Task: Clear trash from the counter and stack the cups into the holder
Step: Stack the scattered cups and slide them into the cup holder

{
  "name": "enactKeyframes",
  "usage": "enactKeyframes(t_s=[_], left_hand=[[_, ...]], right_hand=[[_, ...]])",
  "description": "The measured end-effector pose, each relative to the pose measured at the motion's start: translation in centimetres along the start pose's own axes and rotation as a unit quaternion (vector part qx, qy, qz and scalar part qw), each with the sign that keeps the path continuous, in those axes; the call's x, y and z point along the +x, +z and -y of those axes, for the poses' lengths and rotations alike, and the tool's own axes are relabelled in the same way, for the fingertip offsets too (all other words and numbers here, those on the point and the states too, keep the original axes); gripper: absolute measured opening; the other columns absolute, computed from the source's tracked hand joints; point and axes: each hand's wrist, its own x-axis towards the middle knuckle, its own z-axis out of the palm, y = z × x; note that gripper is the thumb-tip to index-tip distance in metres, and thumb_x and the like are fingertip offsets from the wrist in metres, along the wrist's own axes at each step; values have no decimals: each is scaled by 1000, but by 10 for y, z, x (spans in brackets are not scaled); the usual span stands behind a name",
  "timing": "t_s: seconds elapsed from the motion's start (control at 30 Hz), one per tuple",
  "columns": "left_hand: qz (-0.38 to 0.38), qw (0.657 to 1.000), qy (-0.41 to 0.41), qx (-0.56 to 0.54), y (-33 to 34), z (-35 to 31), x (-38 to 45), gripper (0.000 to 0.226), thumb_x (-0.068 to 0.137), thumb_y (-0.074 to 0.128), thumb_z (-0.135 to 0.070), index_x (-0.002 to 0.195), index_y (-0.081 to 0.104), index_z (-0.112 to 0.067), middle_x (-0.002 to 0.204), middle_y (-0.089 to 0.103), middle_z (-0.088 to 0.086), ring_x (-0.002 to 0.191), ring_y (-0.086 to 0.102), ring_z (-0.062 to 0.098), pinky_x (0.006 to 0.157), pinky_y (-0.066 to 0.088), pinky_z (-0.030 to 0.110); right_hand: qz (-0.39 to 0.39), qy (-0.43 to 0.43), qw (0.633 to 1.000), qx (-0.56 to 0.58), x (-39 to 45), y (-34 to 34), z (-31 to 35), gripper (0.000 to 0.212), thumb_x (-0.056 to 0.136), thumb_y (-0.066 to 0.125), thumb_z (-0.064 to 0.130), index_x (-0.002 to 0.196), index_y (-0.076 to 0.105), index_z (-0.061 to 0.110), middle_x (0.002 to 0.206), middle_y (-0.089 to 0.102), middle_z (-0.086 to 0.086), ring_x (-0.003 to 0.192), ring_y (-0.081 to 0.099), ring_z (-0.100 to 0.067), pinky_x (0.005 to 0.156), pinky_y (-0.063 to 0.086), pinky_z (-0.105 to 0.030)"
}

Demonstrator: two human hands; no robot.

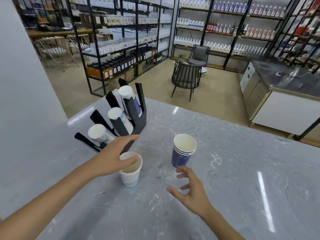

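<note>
A black slotted cup holder (138, 118) stands on the grey marble counter (242, 170) at the left, with three rows of paper cups lying in it. A white paper cup (130, 175) stands upright in front of the holder. My left hand (114, 156) hovers over its rim with fingers spread, the thumb at the rim; whether it touches is unclear. To the right stands a short stack of blue paper cups (181, 153). My right hand (192, 189) is open just below that stack, fingers curled, not touching it.
A white wall (26, 75) borders the counter on the left. Beyond the counter's far edge are black chairs (187, 78), shelving with bottles (121, 40) and a steel fridge counter (277, 87) at the right.
</note>
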Motion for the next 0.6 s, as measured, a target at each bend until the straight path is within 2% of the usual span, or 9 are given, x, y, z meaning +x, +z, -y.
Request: enactKeyframes(t_s=[0.1,0.2,0.33,0.4,0.47,0.6], left_hand=[[-23,999,-26,19,7,19,-36,92,74,71,-70,149,22,-48,147,35,-25,132,35,-5,106,33,23],[-20,998,-58,-27,19,42,-60,104,69,78,-68,152,23,-38,156,31,-23,140,34,-2,113,35,27],[4,991,-98,-87,38,71,-72,112,63,80,-69,153,24,-36,156,35,-18,140,35,-5,110,43,29],[14,989,-107,-99,46,84,-71,110,61,82,-69,151,28,-35,154,40,-17,139,36,-6,111,42,28],[23,989,-105,-101,53,94,-69,105,61,82,-68,148,34,-35,148,45,-20,133,39,-13,110,40,20],[32,987,-88,-128,62,104,-62,90,62,84,-65,138,36,-49,135,45,-40,126,41,-22,105,39,9]], right_hand=[[50,-10,999,-12,4,33,9,72,72,78,67,131,44,44,130,49,34,115,56,2,80,59,-22],[71,-8,997,-6,13,63,18,78,73,80,61,138,45,34,135,49,25,117,55,2,84,58,-21],[78,-4,997,2,25,99,27,87,71,87,49,142,44,24,138,50,15,121,54,-5,84,57,-21],[79,-2,997,-1,29,113,29,91,70,88,49,144,42,22,140,50,12,123,54,-6,85,59,-27],[79,3,997,6,31,124,30,93,69,88,51,144,43,21,140,52,9,125,54,-8,85,60,-32],[60,31,997,22,32,143,32,97,66,87,59,143,43,21,137,57,11,123,57,-9,86,59,-35]])
